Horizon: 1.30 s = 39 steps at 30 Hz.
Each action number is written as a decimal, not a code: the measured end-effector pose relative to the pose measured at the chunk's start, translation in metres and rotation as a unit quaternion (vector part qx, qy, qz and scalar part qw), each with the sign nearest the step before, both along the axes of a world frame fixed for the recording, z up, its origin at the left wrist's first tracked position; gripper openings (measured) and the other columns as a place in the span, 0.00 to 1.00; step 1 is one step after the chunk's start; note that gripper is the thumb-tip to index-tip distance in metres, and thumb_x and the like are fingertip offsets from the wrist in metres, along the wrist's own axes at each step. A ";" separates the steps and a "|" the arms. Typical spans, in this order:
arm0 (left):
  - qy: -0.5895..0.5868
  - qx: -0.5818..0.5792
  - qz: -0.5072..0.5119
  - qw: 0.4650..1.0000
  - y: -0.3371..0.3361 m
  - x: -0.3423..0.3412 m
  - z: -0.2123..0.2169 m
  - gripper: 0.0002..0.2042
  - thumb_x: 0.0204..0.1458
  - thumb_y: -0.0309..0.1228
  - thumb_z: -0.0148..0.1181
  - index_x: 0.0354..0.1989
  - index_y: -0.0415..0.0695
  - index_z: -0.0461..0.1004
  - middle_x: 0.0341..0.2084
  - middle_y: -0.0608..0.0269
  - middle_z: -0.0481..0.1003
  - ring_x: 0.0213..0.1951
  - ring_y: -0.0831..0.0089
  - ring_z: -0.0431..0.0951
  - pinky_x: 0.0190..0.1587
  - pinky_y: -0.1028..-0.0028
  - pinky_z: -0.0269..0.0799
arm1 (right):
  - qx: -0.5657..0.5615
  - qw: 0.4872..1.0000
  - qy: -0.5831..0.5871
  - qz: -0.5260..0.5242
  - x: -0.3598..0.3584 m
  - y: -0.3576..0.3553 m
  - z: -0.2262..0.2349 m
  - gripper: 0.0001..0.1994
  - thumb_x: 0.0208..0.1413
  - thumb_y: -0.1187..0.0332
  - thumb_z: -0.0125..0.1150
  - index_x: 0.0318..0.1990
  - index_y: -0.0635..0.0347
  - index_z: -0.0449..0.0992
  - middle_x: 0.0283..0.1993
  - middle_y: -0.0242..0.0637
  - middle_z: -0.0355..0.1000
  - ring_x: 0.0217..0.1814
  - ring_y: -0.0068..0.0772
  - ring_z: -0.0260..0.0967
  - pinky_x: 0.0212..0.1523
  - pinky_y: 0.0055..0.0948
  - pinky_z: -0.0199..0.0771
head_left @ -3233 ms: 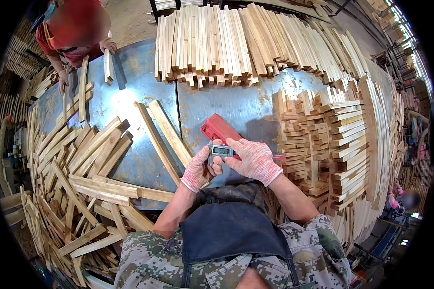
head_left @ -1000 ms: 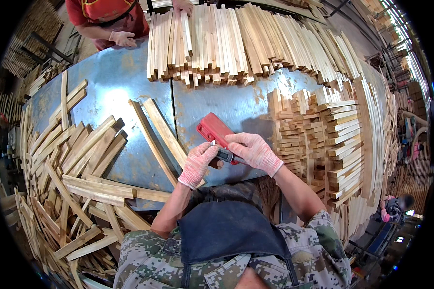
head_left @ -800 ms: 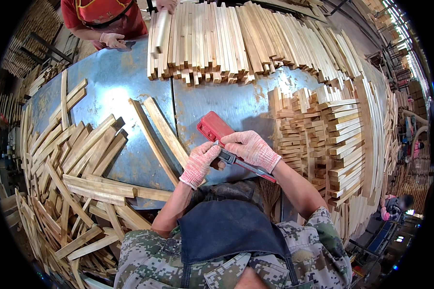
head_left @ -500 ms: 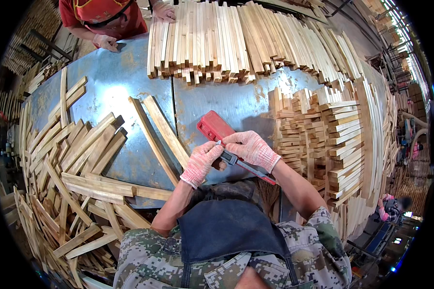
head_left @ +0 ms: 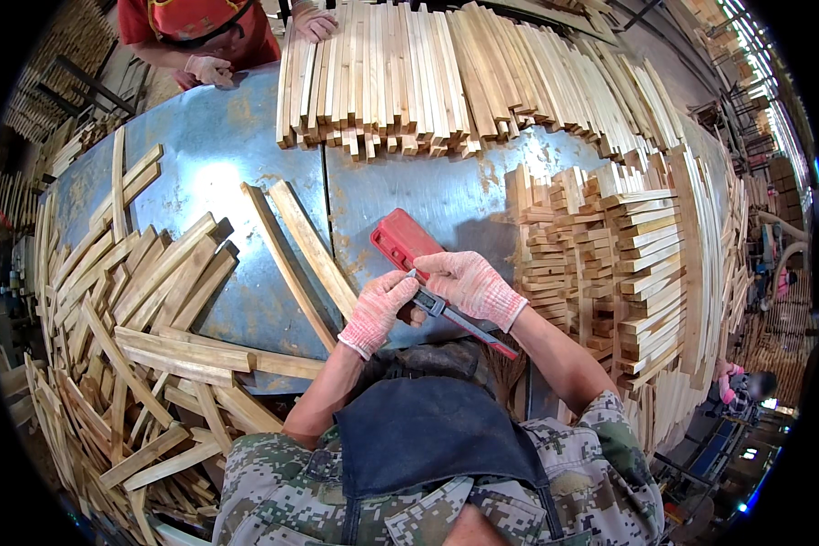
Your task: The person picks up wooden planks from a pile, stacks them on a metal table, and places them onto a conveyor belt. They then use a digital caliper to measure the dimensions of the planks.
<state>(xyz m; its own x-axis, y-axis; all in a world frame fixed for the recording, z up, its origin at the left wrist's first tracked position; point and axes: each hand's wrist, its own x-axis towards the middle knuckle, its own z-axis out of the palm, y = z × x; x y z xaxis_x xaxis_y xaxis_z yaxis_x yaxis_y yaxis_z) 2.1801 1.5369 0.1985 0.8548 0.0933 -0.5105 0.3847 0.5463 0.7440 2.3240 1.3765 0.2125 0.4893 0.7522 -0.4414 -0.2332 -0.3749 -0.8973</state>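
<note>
Caliper (head_left: pixel 455 317), grey with red beam, gripped by gloved left hand (head_left: pixel 379 312) and right hand (head_left: pixel 470 287); red case (head_left: pixel 402 244) just behind; wood-strip stacks (head_left: pixel 628 264) beside; metal table (head_left: pixel 218 146).

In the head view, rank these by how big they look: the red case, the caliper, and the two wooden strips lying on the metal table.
1. Wooden strips, alike in size
2. Caliper, partly hidden by the hands
3. Red case, partly covered

Left hand (head_left: pixel 379 311), right hand (head_left: pixel 471 286) gloved, fingers curled, nearly touching.
</note>
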 end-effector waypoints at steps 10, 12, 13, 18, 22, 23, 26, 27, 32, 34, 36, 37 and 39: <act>0.003 -0.035 0.024 0.999 0.002 -0.002 -0.003 0.19 0.69 0.46 0.61 0.47 0.39 0.79 0.28 0.60 0.82 0.26 0.71 0.83 0.33 0.71 0.82 | -0.066 0.990 -0.097 0.074 0.005 0.000 0.025 0.23 0.66 0.72 0.66 0.68 0.59 0.75 0.42 0.33 0.80 0.44 0.28 0.75 0.51 0.30 0.78; 0.026 -0.039 0.086 0.995 -0.002 0.000 -0.012 0.17 0.70 0.44 0.60 0.49 0.40 0.79 0.31 0.61 0.83 0.27 0.73 0.83 0.33 0.70 0.82 | -0.125 0.971 -0.169 0.111 0.000 0.006 0.049 0.27 0.67 0.63 0.66 0.72 0.57 0.71 0.44 0.38 0.80 0.47 0.36 0.79 0.53 0.34 0.79; 0.038 -0.042 0.117 0.992 -0.003 0.001 -0.015 0.16 0.70 0.43 0.60 0.50 0.40 0.79 0.33 0.61 0.83 0.28 0.73 0.83 0.33 0.69 0.83 | -0.176 0.938 -0.262 0.142 -0.005 0.009 0.056 0.30 0.66 0.58 0.66 0.73 0.57 0.69 0.47 0.41 0.80 0.48 0.39 0.80 0.53 0.38 0.80; 0.051 -0.060 0.159 0.984 -0.003 0.010 -0.017 0.15 0.71 0.43 0.60 0.49 0.42 0.79 0.36 0.61 0.84 0.30 0.73 0.84 0.34 0.69 0.84 | -0.280 0.816 -0.471 0.184 -0.025 0.005 0.042 0.40 0.61 0.39 0.64 0.74 0.54 0.66 0.54 0.47 0.78 0.52 0.54 0.80 0.52 0.49 0.81; 0.054 -0.062 0.113 0.990 0.003 0.008 -0.014 0.16 0.71 0.45 0.59 0.49 0.43 0.79 0.36 0.62 0.84 0.32 0.72 0.85 0.35 0.69 0.83 | -0.244 0.830 -0.469 0.176 -0.020 -0.002 0.031 0.35 0.60 0.43 0.66 0.69 0.53 0.71 0.50 0.46 0.79 0.47 0.52 0.82 0.47 0.49 0.82; 0.053 -0.076 0.100 0.991 0.005 0.006 -0.016 0.17 0.71 0.46 0.58 0.49 0.43 0.80 0.36 0.62 0.84 0.32 0.72 0.85 0.35 0.69 0.83 | -0.242 0.831 -0.467 0.182 -0.019 -0.003 0.032 0.35 0.61 0.43 0.65 0.69 0.54 0.70 0.50 0.46 0.79 0.47 0.52 0.82 0.48 0.49 0.82; 0.046 -0.121 0.066 0.989 0.012 -0.002 -0.027 0.19 0.70 0.49 0.59 0.49 0.42 0.79 0.36 0.59 0.84 0.32 0.68 0.85 0.35 0.67 0.82 | -0.224 0.835 -0.464 0.191 -0.015 -0.007 0.031 0.33 0.61 0.46 0.63 0.69 0.56 0.70 0.48 0.48 0.79 0.46 0.52 0.82 0.48 0.49 0.81; 0.041 -0.139 0.059 0.988 0.013 -0.005 -0.029 0.21 0.69 0.50 0.59 0.49 0.42 0.78 0.35 0.57 0.84 0.32 0.66 0.85 0.36 0.66 0.83 | -0.211 0.839 -0.466 0.188 -0.014 -0.009 0.029 0.33 0.61 0.47 0.64 0.68 0.56 0.71 0.48 0.49 0.79 0.46 0.53 0.81 0.48 0.49 0.81; 0.001 -0.258 0.053 0.965 0.014 -0.013 -0.026 0.25 0.65 0.53 0.65 0.52 0.42 0.77 0.33 0.58 0.83 0.32 0.67 0.84 0.36 0.66 0.82 | -0.173 0.847 -0.465 0.191 -0.011 -0.012 0.034 0.30 0.60 0.51 0.66 0.66 0.56 0.72 0.46 0.50 0.78 0.44 0.55 0.81 0.46 0.50 0.81; -0.016 -0.295 0.045 0.954 0.014 -0.019 -0.033 0.27 0.62 0.54 0.67 0.55 0.43 0.78 0.33 0.62 0.83 0.31 0.71 0.84 0.36 0.70 0.82 | -0.154 0.855 -0.450 0.208 -0.007 -0.010 0.041 0.30 0.61 0.51 0.67 0.66 0.56 0.72 0.46 0.49 0.79 0.45 0.55 0.81 0.46 0.50 0.81; -0.055 -0.324 0.054 0.943 0.012 -0.022 -0.041 0.26 0.60 0.53 0.71 0.55 0.44 0.78 0.32 0.63 0.82 0.31 0.71 0.83 0.37 0.70 0.82 | -0.126 0.857 -0.451 0.217 -0.006 -0.009 0.042 0.30 0.62 0.50 0.67 0.66 0.56 0.71 0.47 0.49 0.79 0.45 0.55 0.81 0.46 0.50 0.80; -0.075 -0.338 0.059 0.936 0.011 -0.023 -0.044 0.26 0.58 0.52 0.73 0.54 0.44 0.78 0.32 0.63 0.82 0.31 0.71 0.83 0.37 0.69 0.82 | -0.112 0.858 -0.451 0.220 -0.005 -0.008 0.043 0.30 0.62 0.50 0.67 0.66 0.56 0.71 0.47 0.49 0.79 0.45 0.55 0.81 0.46 0.51 0.80; -0.096 -0.348 0.056 0.931 0.012 -0.021 -0.045 0.24 0.59 0.50 0.73 0.53 0.45 0.78 0.32 0.64 0.82 0.31 0.72 0.83 0.37 0.69 0.82 | -0.126 0.854 -0.453 0.224 -0.006 -0.006 0.045 0.33 0.61 0.50 0.70 0.68 0.56 0.71 0.51 0.49 0.80 0.45 0.53 0.82 0.45 0.49 0.81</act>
<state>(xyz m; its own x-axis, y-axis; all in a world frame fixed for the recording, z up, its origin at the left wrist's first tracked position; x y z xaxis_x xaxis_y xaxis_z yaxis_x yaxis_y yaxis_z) 2.1590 1.5490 0.1535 0.9411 -0.1092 -0.3199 0.1931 0.9505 0.2435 2.3181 1.3703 0.2580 0.4042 0.8901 -0.2104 0.7307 -0.4526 -0.5111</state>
